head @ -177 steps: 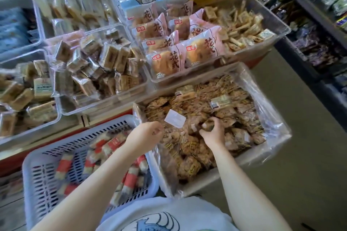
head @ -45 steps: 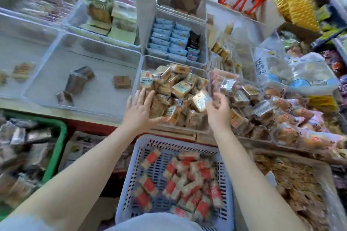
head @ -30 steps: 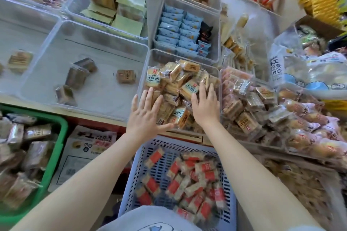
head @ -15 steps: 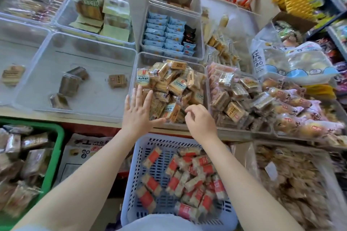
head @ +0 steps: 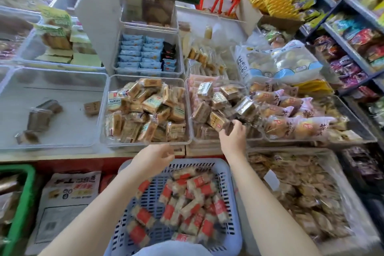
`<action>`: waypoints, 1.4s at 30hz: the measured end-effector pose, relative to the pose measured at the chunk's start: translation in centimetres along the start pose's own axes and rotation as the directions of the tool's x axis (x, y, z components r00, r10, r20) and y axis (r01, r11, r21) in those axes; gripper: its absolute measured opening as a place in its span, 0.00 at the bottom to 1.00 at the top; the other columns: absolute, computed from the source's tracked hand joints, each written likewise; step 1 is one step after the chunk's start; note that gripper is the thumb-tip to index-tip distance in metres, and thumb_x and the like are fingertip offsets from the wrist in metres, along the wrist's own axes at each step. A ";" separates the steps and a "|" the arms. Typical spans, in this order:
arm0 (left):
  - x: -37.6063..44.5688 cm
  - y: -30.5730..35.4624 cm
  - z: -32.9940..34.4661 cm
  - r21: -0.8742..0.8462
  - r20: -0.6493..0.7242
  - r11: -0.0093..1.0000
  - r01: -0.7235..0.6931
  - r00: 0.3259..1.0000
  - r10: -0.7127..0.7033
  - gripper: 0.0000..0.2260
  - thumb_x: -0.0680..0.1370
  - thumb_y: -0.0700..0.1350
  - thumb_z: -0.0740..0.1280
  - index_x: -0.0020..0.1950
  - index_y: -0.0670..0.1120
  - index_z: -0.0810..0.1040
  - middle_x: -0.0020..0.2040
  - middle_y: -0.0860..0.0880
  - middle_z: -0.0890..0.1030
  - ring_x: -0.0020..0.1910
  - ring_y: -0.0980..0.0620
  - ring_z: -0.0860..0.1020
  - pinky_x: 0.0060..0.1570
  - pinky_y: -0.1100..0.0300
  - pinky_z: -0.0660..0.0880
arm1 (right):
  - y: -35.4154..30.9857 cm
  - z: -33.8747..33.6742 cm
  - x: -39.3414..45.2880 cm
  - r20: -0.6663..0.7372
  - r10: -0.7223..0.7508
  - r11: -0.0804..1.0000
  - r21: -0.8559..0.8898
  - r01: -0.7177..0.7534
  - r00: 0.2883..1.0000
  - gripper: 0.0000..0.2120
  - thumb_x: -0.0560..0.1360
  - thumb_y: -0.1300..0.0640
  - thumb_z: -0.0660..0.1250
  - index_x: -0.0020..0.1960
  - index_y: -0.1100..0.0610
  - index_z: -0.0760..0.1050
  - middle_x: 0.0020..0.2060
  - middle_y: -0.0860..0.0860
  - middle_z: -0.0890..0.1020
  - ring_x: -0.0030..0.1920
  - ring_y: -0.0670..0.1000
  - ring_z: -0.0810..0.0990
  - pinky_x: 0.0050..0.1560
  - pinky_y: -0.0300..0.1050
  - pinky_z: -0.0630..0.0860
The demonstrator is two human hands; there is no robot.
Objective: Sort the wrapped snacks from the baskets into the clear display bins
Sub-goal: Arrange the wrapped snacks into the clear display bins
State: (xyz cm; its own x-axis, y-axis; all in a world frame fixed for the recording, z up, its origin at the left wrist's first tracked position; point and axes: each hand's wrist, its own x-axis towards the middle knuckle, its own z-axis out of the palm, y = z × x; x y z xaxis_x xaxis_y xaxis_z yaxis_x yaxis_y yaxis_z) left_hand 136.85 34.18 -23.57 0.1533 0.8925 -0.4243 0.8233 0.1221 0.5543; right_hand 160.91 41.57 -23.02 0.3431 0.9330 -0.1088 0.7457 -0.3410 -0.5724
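A blue basket (head: 197, 164) of red-and-white wrapped snacks (head: 195, 199) stands right in front of me. Beyond it are two clear bins: one (head: 145, 143) heaped with tan wrapped snacks (head: 149, 108), and to its right one (head: 205, 144) with brown wrapped snacks (head: 218, 100). My right hand (head: 233, 138) reaches over the right bin's front edge and pinches a dark brown wrapped snack (head: 228, 128). Over the basket's far rim hovers my left hand (head: 153, 158), its fingers loosely curled and nothing visible in them.
A large clear bin (head: 62, 131) at left holds a few brown packs. A green basket (head: 28, 193) sits at lower left, a plastic-lined box of small snacks (head: 301, 193) at lower right. More bins fill the back, and stocked shelves (head: 353, 37) line the right.
My left hand has lifted off the tan snacks and drawn back over the basket's rim. My right hand has moved right to the brown-snack bin and taken hold of a dark pack.
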 end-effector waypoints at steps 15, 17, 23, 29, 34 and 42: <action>-0.1 4.6 0.8 -0.617 -0.073 0.771 0.161 0.963 -0.259 0.07 0.81 0.47 0.65 0.54 0.51 0.82 0.45 0.52 0.86 0.42 0.55 0.84 0.51 0.55 0.81 | 2.4 -2.0 0.9 0.093 0.076 0.783 0.611 -0.117 0.993 0.12 0.74 0.49 0.73 0.52 0.53 0.74 0.47 0.49 0.81 0.45 0.51 0.80 0.43 0.45 0.75; -0.8 5.4 0.4 -0.747 -0.060 0.652 0.129 0.964 -0.260 0.07 0.82 0.47 0.65 0.55 0.48 0.82 0.47 0.48 0.86 0.44 0.51 0.85 0.52 0.53 0.81 | 1.9 -3.2 -0.9 0.234 0.019 0.644 0.741 -0.191 0.972 0.11 0.75 0.49 0.73 0.52 0.54 0.78 0.47 0.50 0.84 0.46 0.49 0.83 0.44 0.42 0.77; -2.6 5.2 -1.4 -0.865 -0.097 0.501 0.009 0.978 -0.185 0.15 0.77 0.54 0.71 0.62 0.51 0.79 0.52 0.49 0.86 0.51 0.51 0.84 0.50 0.52 0.82 | -3.0 -2.0 -5.4 0.526 -0.227 0.563 0.758 -0.330 0.820 0.21 0.73 0.47 0.72 0.55 0.63 0.79 0.45 0.56 0.86 0.44 0.54 0.85 0.44 0.49 0.81; -5.4 -2.1 -4.1 -0.884 -0.071 0.465 0.043 0.971 -0.226 0.15 0.75 0.51 0.73 0.56 0.43 0.82 0.46 0.43 0.86 0.45 0.46 0.85 0.44 0.55 0.81 | -9.5 3.8 -10.1 0.575 -0.256 0.693 0.670 -0.267 0.777 0.16 0.78 0.49 0.70 0.53 0.63 0.80 0.44 0.59 0.85 0.40 0.52 0.85 0.34 0.44 0.79; -9.0 -12.8 -6.6 -0.905 -0.134 0.419 0.073 0.886 -0.444 0.14 0.76 0.50 0.73 0.55 0.42 0.82 0.46 0.44 0.86 0.44 0.45 0.86 0.48 0.49 0.83 | -14.8 11.1 -14.1 0.436 -0.313 0.903 0.411 0.122 0.844 0.08 0.82 0.50 0.62 0.54 0.53 0.77 0.48 0.49 0.82 0.45 0.50 0.82 0.44 0.40 0.78; -9.8 -27.3 -12.7 -0.900 -0.258 0.436 0.028 0.771 -0.582 0.08 0.78 0.44 0.71 0.55 0.43 0.81 0.49 0.41 0.85 0.43 0.45 0.84 0.45 0.47 0.83 | -19.1 23.2 -19.0 0.578 -0.521 0.682 -0.161 0.713 0.628 0.28 0.82 0.47 0.58 0.80 0.49 0.56 0.81 0.51 0.45 0.80 0.53 0.39 0.79 0.54 0.45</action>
State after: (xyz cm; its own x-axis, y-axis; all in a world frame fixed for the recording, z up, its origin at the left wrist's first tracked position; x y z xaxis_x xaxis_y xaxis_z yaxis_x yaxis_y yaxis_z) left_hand 105.96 27.58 -25.43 -0.5021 0.7291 -0.4652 -0.1289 0.4688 0.8738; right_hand 126.91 33.06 -28.84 -0.5031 0.8301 -0.2404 0.8451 0.4145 -0.3376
